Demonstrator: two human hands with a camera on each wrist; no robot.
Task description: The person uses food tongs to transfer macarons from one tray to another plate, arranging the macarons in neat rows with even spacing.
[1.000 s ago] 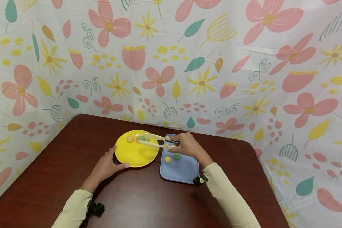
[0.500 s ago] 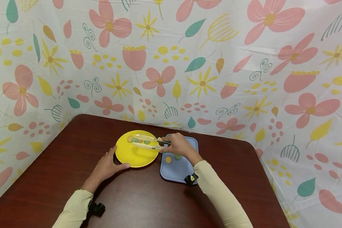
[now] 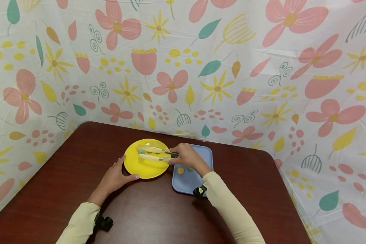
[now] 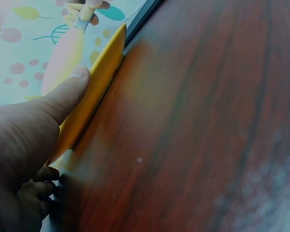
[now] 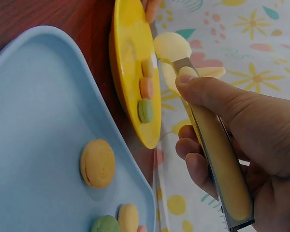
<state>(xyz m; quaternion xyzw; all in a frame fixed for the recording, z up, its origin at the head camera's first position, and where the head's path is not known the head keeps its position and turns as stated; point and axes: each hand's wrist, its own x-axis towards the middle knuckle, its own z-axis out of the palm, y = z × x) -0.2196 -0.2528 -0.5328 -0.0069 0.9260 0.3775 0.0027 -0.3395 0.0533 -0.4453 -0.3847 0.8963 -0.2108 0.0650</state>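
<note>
My left hand holds the yellow plate at its left side, thumb on the near rim and fingers along the far left edge. My right hand grips a pair of tongs with pale tips, reaching over the plate from the right. A green macaron sits between the tong tips, low over the plate's back left. In the right wrist view a yellowish macaron, a pink-orange macaron and another green macaron form a row on the plate; the tongs partly hide them in the head view.
A blue tray lies just right of the plate, partly under my right hand. It bears several macarons, among them an orange macaron and a green macaron. A floral curtain hangs behind the brown table.
My right hand has moved left with the tongs, carrying the green macaron across to the plate's back left. My left hand stays at the plate's rim.
</note>
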